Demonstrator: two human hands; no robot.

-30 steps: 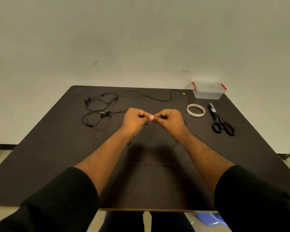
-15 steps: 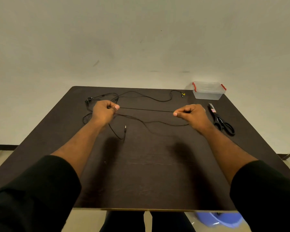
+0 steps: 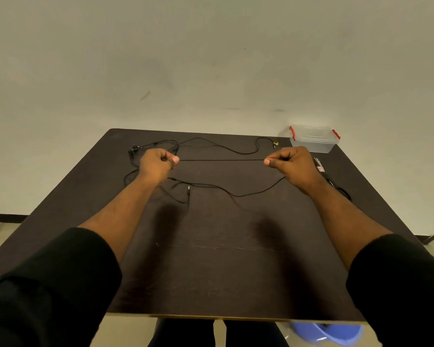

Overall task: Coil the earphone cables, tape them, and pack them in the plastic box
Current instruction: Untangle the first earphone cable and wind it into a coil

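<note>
Above the table: both hands are raised over the dark brown wooden table (image 3: 211, 266), well apart, with a straight run of thin black earphone cable (image 3: 221, 160) stretched taut between them.
Left hand: the left hand (image 3: 156, 165) has its fingers curled, thumb and forefinger pinching one end of the taut run.
Right hand: the right hand (image 3: 292, 164) is curled the same way, pinching the other end between thumb and forefinger.
Slack cable: more of that cable sags onto the tabletop below the hands, and a small metal jack plug (image 3: 188, 189) lies between the forearms.
Second cable: another thin black earphone cable (image 3: 218, 146) lies loose along the far edge, its earbuds at the far left.
Box: a clear rectangular plastic box with red clips (image 3: 313, 138) stands at the far right corner, lid on.
Scissors: black-handled scissors (image 3: 336, 186) lie just beyond the right wrist, partly hidden.
Sleeves: black sleeves (image 3: 55, 284) cover both upper forearms.
</note>
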